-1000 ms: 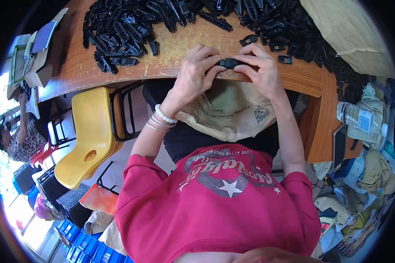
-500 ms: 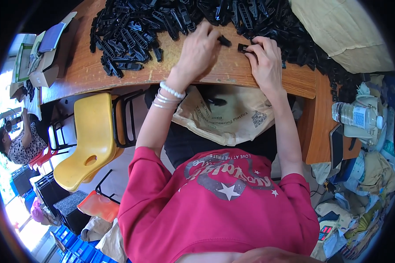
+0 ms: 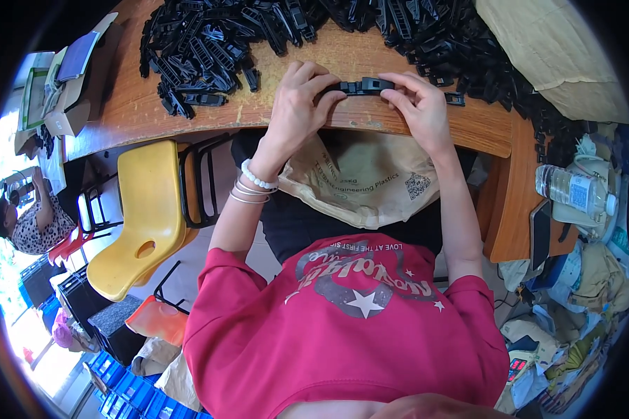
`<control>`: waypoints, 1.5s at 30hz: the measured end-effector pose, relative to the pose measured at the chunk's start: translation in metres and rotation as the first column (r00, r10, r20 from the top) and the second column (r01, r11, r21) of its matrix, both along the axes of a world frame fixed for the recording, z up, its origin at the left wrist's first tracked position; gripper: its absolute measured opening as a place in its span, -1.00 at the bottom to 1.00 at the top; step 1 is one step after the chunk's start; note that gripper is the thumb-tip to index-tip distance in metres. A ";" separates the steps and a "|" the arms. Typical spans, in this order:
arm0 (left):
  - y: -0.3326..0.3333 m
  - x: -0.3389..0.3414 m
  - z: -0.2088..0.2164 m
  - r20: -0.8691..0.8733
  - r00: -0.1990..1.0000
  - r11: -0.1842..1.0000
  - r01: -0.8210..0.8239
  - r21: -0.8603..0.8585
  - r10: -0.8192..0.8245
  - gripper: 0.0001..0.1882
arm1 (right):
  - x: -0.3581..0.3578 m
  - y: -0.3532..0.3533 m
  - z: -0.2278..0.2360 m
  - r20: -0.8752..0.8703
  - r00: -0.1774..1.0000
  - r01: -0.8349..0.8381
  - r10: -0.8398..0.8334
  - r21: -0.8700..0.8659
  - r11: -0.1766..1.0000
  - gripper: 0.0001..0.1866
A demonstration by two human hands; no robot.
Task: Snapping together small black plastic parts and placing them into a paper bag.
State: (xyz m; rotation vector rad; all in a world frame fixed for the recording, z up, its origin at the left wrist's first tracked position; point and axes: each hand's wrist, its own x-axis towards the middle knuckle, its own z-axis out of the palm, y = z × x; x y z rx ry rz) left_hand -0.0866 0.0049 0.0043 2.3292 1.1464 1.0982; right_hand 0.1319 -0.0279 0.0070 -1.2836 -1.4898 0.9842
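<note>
Between my two hands, just above the near part of the wooden table [image 3: 272, 115], is a black plastic part [image 3: 360, 86] held level. My left hand [image 3: 302, 101] pinches its left end, and my right hand [image 3: 418, 108] pinches the right end. It looks like two pieces end to end, but I cannot tell whether they are joined. Beyond my hands lies a big heap of similar black plastic parts [image 3: 206, 56], some slotted like ladders. A single black part [image 3: 454, 99] lies just right of my right hand.
An open paper sack [image 3: 356, 185] sits at my lap under the table edge. A large paper sack [image 3: 559, 56] stands at the far right, with a plastic bottle [image 3: 573, 190] and a phone [image 3: 540, 234] nearer. To the left are a yellow chair [image 3: 150, 209], a carton [image 3: 84, 87] and a seated person [image 3: 42, 216].
My left hand has drawn back from the heap's edge and come level with my right. The separate black pieces my hands held apart are now end to end between them.
</note>
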 end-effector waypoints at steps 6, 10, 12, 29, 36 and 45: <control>0.003 -0.003 0.000 0.058 0.996 0.996 0.075 -0.052 -0.072 -0.80 | 0.006 0.008 0.004 0.209 0.977 -0.043 0.034 0.039 0.998 -0.76; 0.001 0.004 0.001 0.086 0.991 0.991 0.113 -0.073 -0.107 -0.79 | -0.009 0.011 -0.002 0.241 0.970 -0.085 0.032 0.212 0.974 -0.75; 0.003 0.002 0.000 0.082 0.988 0.989 0.134 -0.067 -0.129 -0.79 | -0.008 0.014 -0.005 0.238 0.971 -0.089 0.035 0.223 0.971 -0.77; 0.093 -0.003 0.010 -0.161 0.837 0.851 -0.502 0.153 0.523 -0.62 | 0.061 -0.033 -0.003 0.495 0.759 0.281 -0.422 0.335 0.899 -0.87; 0.080 -0.003 0.025 -0.289 0.775 0.824 -0.555 0.116 0.562 -0.61 | 0.031 -0.038 0.007 0.282 0.841 0.357 -0.462 0.353 0.865 -0.88; -0.013 0.000 0.015 -0.078 0.989 0.991 0.127 0.031 -0.125 -0.81 | 0.031 -0.037 -0.004 0.446 0.788 0.294 -0.425 0.334 0.895 -0.78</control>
